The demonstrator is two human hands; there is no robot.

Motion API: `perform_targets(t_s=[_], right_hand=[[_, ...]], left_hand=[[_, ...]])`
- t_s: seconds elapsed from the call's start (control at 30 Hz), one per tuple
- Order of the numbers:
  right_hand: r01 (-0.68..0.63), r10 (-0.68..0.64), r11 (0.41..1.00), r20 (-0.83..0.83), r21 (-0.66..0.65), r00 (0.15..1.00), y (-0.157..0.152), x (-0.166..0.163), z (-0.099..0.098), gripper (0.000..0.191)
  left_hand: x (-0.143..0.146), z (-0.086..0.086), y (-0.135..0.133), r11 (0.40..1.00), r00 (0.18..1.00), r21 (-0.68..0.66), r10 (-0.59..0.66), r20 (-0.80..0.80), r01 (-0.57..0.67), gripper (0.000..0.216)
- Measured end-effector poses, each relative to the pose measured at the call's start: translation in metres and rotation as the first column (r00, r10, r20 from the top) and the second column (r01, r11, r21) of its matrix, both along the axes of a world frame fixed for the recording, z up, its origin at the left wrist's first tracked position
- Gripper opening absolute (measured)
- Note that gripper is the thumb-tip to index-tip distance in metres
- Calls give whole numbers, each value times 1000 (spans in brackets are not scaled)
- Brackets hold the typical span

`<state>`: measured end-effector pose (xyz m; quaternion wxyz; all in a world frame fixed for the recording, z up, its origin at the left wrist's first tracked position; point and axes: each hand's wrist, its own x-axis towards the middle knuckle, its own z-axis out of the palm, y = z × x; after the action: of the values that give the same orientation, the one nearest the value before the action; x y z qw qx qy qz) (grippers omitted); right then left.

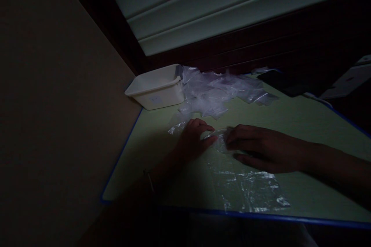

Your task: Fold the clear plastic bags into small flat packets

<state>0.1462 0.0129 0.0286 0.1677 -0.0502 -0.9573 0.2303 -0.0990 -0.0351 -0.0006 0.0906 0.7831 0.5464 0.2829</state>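
A clear plastic bag [255, 189] lies spread out on the pale green table [162, 177], its lower edge near the front rim. At the bag's top left corner is my left hand [194, 141], thumb and forefinger close together with the film's edge between them. My right hand [261, 146] rests over the bag's top right part. Its fingers are stretched out and touch the film, and the thumb is held apart. Part of the bag is hidden under the right hand. Another piece of clear plastic [176, 127] lies just behind my left hand.
A white plastic bin [164, 98] with a small label stands at the back left. Beside it is a heap of clear plastic bags [211, 88]. A dark flat object [282, 82] and a white device [348, 81] are at the back right. A wall [58, 104] borders the left side.
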Motion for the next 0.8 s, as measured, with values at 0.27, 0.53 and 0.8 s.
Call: perform_targets(t_s=[0.27,0.53,0.8], right_hand=[[102,-105,994,-81,-43,991,0,-2,0,29],[486,-485,874,-56,-12,872,14,-19,-14,45],[508,-509,861,82,33,857,19,-36,-11,32]], left_hand=[[2,0,1,1000,1000,6,4,17,-4,22],[3,-1,2,1000,999,17,2,34,-3,23],[4,-1,0,999,998,36,3,61,-5,30]])
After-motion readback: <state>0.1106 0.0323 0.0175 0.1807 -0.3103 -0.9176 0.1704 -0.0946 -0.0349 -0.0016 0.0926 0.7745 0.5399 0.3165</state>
